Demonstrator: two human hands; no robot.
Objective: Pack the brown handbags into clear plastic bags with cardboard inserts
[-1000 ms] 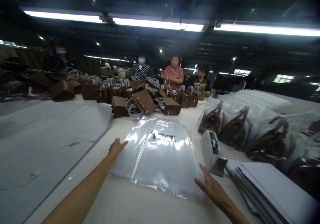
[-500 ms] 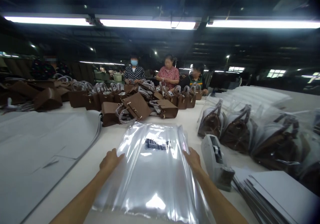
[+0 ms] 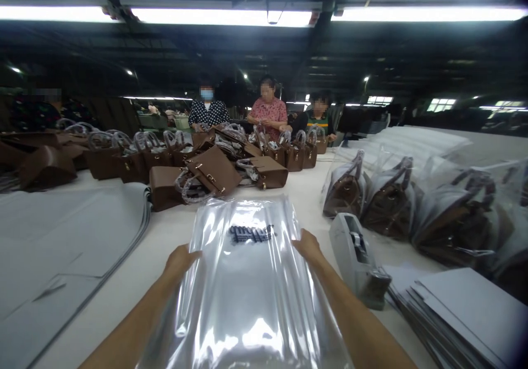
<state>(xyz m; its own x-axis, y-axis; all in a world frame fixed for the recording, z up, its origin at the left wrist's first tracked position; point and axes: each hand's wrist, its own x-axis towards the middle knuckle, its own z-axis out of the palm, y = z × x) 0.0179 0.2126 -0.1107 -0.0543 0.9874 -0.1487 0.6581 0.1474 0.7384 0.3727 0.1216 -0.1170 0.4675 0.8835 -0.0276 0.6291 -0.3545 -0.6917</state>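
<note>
A stack of clear plastic bags (image 3: 247, 281) with dark printing near its far end lies in front of me, glossy and creased. My left hand (image 3: 180, 260) grips its left edge, thumb on top and the other fingers hidden. At the right edge, my right hand (image 3: 307, 246) holds the same plastic in the same way. Just beyond the far end, brown handbags (image 3: 214, 171) with wrapped handles lie tipped over. A grey tape dispenser (image 3: 355, 259) stands to the right of my right hand.
Large grey sheets (image 3: 70, 248) cover the table's left side. At right are bagged brown handbags (image 3: 388, 204) and a stack of white boards (image 3: 470, 308). More handbags (image 3: 127, 163) line the far side, where several people (image 3: 268, 110) work.
The plastic stack looks straighter, its far end slightly farther left and up in view. Both hands still hold its sides. The whole view has shifted a little.
</note>
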